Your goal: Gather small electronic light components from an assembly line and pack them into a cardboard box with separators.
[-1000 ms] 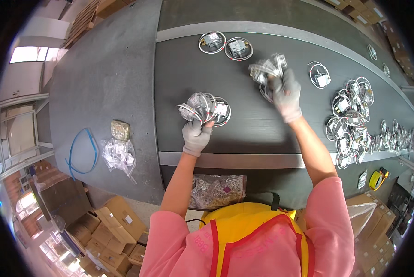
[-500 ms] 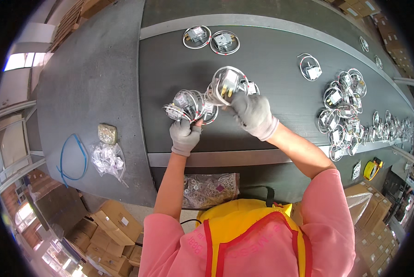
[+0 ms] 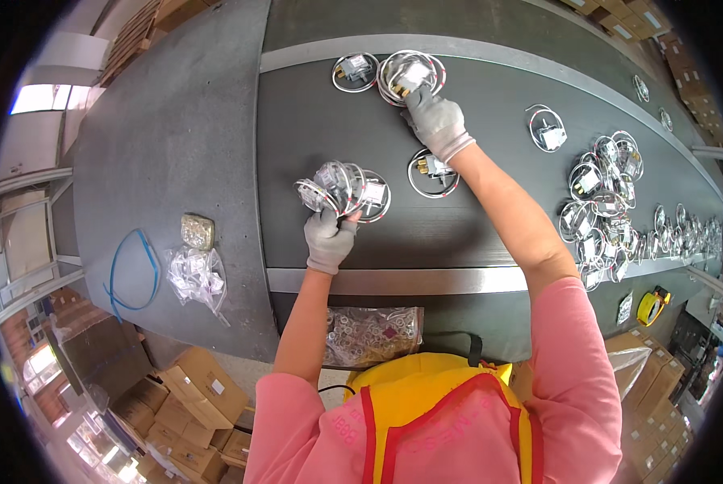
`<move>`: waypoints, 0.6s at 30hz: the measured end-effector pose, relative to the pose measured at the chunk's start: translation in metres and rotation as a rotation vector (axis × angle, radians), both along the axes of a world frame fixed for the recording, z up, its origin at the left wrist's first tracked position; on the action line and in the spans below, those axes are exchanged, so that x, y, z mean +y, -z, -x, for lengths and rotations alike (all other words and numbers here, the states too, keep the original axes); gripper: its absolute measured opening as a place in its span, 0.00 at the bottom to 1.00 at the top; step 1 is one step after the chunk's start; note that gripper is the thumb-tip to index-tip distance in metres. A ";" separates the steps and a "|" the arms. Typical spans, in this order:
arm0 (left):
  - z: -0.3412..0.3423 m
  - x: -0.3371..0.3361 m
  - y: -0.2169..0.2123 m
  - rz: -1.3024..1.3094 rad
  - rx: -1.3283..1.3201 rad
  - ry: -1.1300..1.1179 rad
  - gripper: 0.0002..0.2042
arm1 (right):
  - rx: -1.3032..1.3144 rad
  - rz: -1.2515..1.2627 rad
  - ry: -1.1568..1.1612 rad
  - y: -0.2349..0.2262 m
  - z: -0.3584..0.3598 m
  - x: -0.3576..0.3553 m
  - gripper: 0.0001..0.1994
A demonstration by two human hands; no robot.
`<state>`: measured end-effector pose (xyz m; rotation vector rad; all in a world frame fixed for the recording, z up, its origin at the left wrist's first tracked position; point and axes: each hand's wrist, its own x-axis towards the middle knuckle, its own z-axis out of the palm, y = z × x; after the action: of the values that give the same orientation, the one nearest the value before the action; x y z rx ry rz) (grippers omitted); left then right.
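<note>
Right hand (image 3: 439, 125) has moved up the belt (image 3: 329, 121) since the earlier frame. Left hand (image 3: 329, 240) pinches bunched coils (image 3: 334, 181), count unclear; one coil (image 3: 353, 68) lies beyond; right fingertips touch stacked coils (image 3: 412, 74), grip unclear; two single coils (image 3: 435, 167) follow, then one pile (image 3: 589, 180).

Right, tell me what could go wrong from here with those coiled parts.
1. The left hand holds several overlapping coils; their loops could snag on each other.
2. Coils also overlap at the right hand: the stacked coils might catch when that hand pulls away.
3. The right wrist partly covers a lone coil in this view; if low enough, it could knock it.
</note>
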<state>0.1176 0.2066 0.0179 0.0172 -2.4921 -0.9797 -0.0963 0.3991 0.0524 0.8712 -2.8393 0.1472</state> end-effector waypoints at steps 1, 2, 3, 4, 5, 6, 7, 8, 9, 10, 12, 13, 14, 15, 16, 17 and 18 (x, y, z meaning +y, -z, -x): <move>-0.002 0.002 -0.001 0.001 0.001 0.002 0.11 | 0.001 0.001 0.002 -0.001 0.001 0.003 0.07; -0.004 0.002 -0.004 -0.015 -0.017 0.022 0.11 | -0.015 0.089 0.018 -0.006 0.004 0.006 0.07; -0.006 0.003 -0.007 -0.030 -0.034 0.045 0.10 | -0.030 0.177 0.035 -0.010 0.006 0.010 0.07; -0.006 0.003 -0.009 0.015 0.026 0.070 0.10 | -0.073 0.302 0.099 -0.015 0.003 0.018 0.09; -0.011 0.001 -0.013 0.127 0.053 0.140 0.09 | -0.068 0.301 0.104 -0.023 0.000 0.025 0.09; -0.014 0.000 -0.016 0.187 0.054 0.200 0.10 | -0.307 0.667 0.287 -0.030 -0.003 0.032 0.09; -0.014 -0.001 -0.018 0.245 0.056 0.260 0.11 | -0.550 1.032 0.471 -0.037 -0.006 0.039 0.09; -0.015 0.000 -0.020 0.237 0.058 0.266 0.11 | -0.659 1.320 0.538 -0.054 -0.014 0.048 0.08; -0.015 0.001 -0.022 0.313 0.023 0.290 0.12 | -0.713 1.306 0.582 -0.061 -0.017 0.064 0.09; -0.015 0.003 -0.023 0.389 -0.012 0.315 0.13 | -0.696 1.280 0.631 -0.066 -0.022 0.074 0.09; -0.015 0.006 -0.014 0.390 -0.027 0.262 0.14 | -0.667 1.256 0.691 -0.066 -0.027 0.094 0.08; -0.015 0.007 -0.009 0.397 -0.047 0.198 0.15 | -0.598 1.249 0.716 -0.062 -0.028 0.103 0.07; -0.011 0.010 -0.007 0.445 0.032 0.152 0.11 | -0.529 1.240 0.744 -0.061 -0.030 0.110 0.07; -0.009 0.011 -0.005 0.442 0.034 0.160 0.11 | -0.523 1.240 0.752 -0.061 -0.032 0.115 0.07; -0.007 0.011 -0.005 0.422 0.064 0.156 0.11 | -0.520 1.323 0.728 -0.061 -0.033 0.120 0.07; -0.007 0.008 -0.005 0.405 0.093 0.151 0.11 | -0.519 1.409 0.702 -0.062 -0.036 0.122 0.07; -0.010 0.004 -0.003 0.390 0.050 0.155 0.11 | -0.547 1.441 0.657 -0.066 -0.039 0.122 0.07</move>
<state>0.1275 0.2106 0.0205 -0.3231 -2.6240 -0.5265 -0.0572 0.5213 0.1182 -0.4560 -2.1953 2.1246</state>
